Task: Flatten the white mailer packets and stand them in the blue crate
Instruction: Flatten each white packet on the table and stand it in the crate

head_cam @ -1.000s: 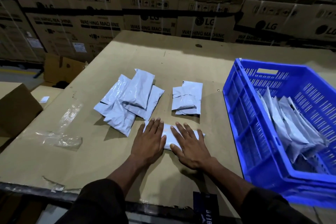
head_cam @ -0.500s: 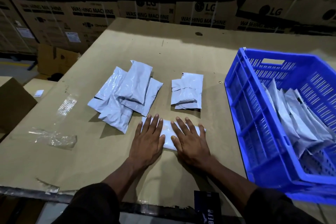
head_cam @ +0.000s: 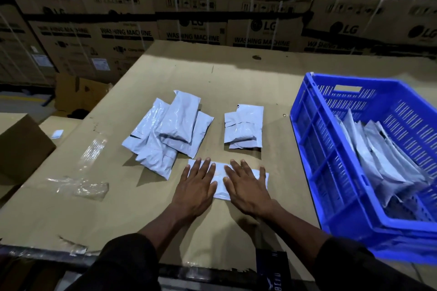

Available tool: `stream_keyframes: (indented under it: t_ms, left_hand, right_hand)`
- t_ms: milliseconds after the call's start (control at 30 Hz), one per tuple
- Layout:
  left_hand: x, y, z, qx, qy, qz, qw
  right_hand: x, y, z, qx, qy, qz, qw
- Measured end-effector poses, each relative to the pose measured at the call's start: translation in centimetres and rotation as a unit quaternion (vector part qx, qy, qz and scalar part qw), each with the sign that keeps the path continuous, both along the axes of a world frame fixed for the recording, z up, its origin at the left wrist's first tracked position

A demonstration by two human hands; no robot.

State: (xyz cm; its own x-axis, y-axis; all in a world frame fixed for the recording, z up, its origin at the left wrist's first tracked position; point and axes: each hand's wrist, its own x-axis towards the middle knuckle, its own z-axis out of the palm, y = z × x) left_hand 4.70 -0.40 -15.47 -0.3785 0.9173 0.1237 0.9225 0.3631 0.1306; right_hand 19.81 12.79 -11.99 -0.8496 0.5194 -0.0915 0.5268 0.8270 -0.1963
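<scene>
packet (head_cam: pixel 221 178): middle hidden under both hands | crate (head_cam: pixel 331 158): right side cut off by edge

Under your palms lies a flat white plastic mailer packet (head_cam: pixel 221 181), smooth with a faint sheen. The heaped white plastic packets (head_cam: pixel 169 133) nearer the table's left edge look glossier and crinkled. Your worktop is a matt brown cardboard sheet (head_cam: pixel 236 78), scuffed, with shiny clear tape strips (head_cam: pixel 92 152) toward its left edge. At its right edge you have a moulded blue plastic crate (head_cam: pixel 331 165) with slotted walls, slightly glossy. Beyond the far edge, matt printed cardboard cartons (head_cam: pixel 189 30) stand strapped.
</scene>
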Motion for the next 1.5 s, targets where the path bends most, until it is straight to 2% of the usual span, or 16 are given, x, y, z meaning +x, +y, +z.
stream_keyframes:
  t_ms: [167,433,600,800,967,1133,1300,1400,1500]
  left_hand:
    - [-0.7,0.4,1.2,0.029,-0.014,0.021,0.999]
    - [-1.5,-0.4,0.0,0.026,-0.002,-0.004,1.0]
    - [-1.8,-0.4,-0.3,0.014,-0.015,-0.011,1.0]
    - [-1.5,-0.7,-0.3,0.011,-0.021,0.006,1.0]
    - [-0.8,-0.6,0.2,0.008,-0.019,0.031,0.999]
    - [-0.8,-2.2,-0.2,0.021,-0.017,-0.03,0.999]
    - [-0.3,-2.4,0.3,0.042,-0.017,-0.028,0.999]
    - [0.0,-2.4,0.2,0.042,-0.001,-0.024,0.999]
    - [-0.1,-2.6,-0.1,0.074,0.005,-0.006,0.997]
  right_hand:
    - [-1.0,-1.1,-0.6,0.019,0.026,-0.007,0.999]
    - [-0.2,-0.5,-1.4,0.034,0.038,0.025,0.998]
    - [1.7,-0.2,-2.4,0.056,0.051,0.0,0.997]
    - [2.0,0.1,-1.6,0.007,0.008,0.047,0.999]
    - [3.7,-0.1,-1.3,0.027,-0.003,0.078,0.997]
    - [3.6,0.2,0.2,0.025,-0.017,0.08,0.996]
    - [3.8,-0.1,0.3,0.022,-0.01,0.085,0.996]
    - [4.2,-0.1,0.5,0.024,-0.006,0.112,0.993]
    - [4.8,-0.6,0.9,0.082,0.037,0.206,0.974]
